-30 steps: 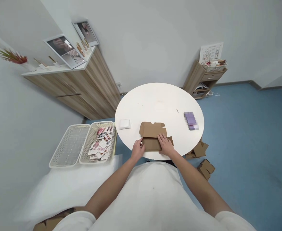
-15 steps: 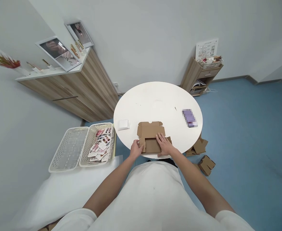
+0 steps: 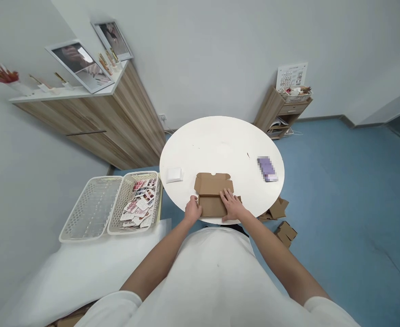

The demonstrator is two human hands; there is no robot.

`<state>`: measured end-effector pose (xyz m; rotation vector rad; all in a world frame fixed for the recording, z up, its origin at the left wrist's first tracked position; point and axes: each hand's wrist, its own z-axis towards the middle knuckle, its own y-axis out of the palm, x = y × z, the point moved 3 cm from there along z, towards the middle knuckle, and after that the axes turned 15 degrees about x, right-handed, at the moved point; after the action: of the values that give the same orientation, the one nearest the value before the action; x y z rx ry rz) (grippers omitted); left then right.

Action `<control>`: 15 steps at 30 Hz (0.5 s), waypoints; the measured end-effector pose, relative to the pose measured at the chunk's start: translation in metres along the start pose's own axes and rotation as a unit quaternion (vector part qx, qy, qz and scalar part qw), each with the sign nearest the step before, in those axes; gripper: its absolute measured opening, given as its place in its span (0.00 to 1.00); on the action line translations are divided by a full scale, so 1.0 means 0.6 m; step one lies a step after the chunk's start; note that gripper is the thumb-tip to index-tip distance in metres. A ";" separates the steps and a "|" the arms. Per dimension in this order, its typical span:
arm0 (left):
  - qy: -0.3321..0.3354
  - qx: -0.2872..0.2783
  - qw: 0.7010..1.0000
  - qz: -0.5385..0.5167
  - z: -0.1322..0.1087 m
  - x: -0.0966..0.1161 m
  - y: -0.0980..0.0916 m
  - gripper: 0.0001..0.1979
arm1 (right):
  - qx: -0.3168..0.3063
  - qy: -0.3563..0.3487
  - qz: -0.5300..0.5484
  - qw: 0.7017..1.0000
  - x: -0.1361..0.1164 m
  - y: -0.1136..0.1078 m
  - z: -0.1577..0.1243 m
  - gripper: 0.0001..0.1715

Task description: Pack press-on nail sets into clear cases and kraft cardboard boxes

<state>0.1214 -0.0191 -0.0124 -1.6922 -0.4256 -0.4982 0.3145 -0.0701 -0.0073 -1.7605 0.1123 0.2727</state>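
1. Head view: the flat cardboard box blank (image 3: pixel 213 194) lies at the near edge of the round white surface (image 3: pixel 220 141), its long axis running left to right.
2. The left hand (image 3: pixel 193 210) touches the blank's left end, fingers curled at a side flap; whether that grip is clamped on it, I cannot tell.
3. The right hand (image 3: pixel 233 206) lies flat and spread on the blank's right part, pressing, nothing clasped.
4. The blank's near-right flap is hidden under the right hand.
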 end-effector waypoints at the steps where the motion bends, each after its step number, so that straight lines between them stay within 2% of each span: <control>1: 0.012 -0.007 1.000 -0.024 -0.002 -0.002 -0.005 0.24 | -0.002 0.002 -0.004 1.000 0.003 -0.001 0.000 0.74; 5: 0.115 -0.049 0.991 -0.054 -0.006 0.001 -0.025 0.53 | -0.008 0.003 -0.016 1.000 0.011 -0.004 0.001 0.74; 7: 0.152 -0.082 0.985 -0.020 -0.003 0.007 -0.027 0.62 | -0.009 -0.002 -0.019 1.000 0.009 -0.004 0.005 0.74; 11: 0.151 -0.128 0.980 0.036 0.009 0.017 -0.021 0.63 | -0.003 -0.003 -0.030 1.000 0.001 -0.007 0.010 0.74; 15: 0.154 -0.126 0.980 0.028 0.012 0.018 -0.017 0.62 | 0.049 0.033 -0.001 0.998 0.013 -0.016 -0.007 0.69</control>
<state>0.1257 -0.0101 0.0007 -1.8239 -0.0909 -0.7868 0.3247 -0.0720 0.0005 -1.6715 0.1684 0.2051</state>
